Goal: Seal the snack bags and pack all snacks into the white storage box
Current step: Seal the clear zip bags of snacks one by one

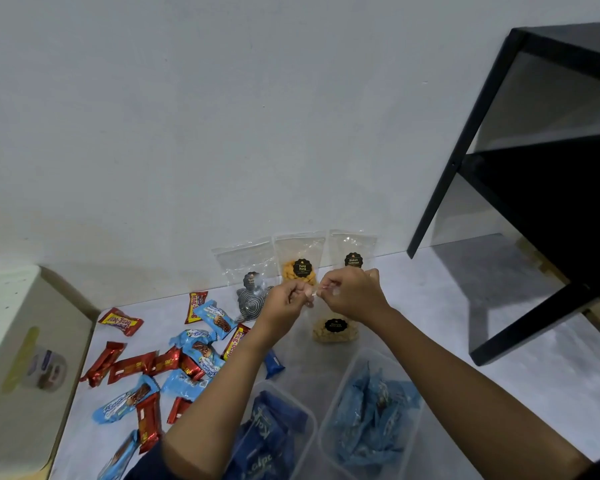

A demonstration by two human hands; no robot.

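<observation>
My left hand (288, 301) and my right hand (352, 297) meet above the table and both pinch the top edge of a clear snack bag (335, 332) with pale snacks and a black label, which hangs below them. Three more clear bags lean on the wall behind: one with dark swirl cookies (248, 278), one with orange snacks (300, 263), one labelled biscuit (354, 252). Red and light blue wrapped bars (153, 368) lie scattered at the left. A white box (18, 341) stands at the far left.
Two clear plastic tubs sit near me: one (310, 424) with dark blue packets, one (343, 386) with light blue packets. A black metal shelf frame (499, 168) stands at the right on the table. The white wall is close behind.
</observation>
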